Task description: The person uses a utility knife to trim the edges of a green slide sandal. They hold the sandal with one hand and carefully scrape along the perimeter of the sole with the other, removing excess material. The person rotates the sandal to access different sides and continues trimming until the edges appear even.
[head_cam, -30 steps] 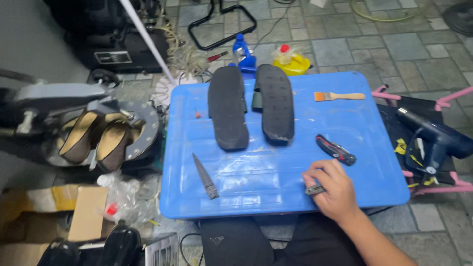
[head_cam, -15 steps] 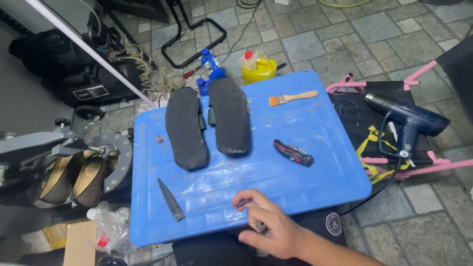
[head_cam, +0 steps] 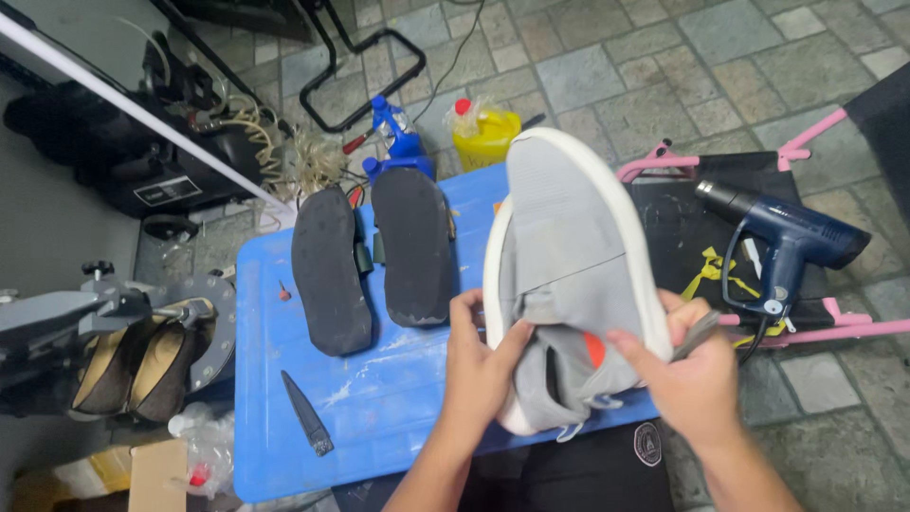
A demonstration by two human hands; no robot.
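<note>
Half a second earlier only my right hand [head_cam: 697, 374] hovered over the blue board [head_cam: 275, 379]; now both hands gripped a grey sneaker [head_cam: 569, 275] above its 4 o'clock corner. My left hand [head_cam: 479, 365] clasped its 9 o'clock side. Two black soles [head_cam: 370, 261] lay at 11 o'clock, with a yellow bottle [head_cam: 483, 137] at 12 and a heat gun [head_cam: 787, 242] at 3.

Grey shoe [head_cam: 569, 275] with white sole edge, black soles [head_cam: 370, 256] on blue tabletop [head_cam: 379, 398], yellow bottle [head_cam: 485, 136], navy heat gun [head_cam: 787, 242].
</note>
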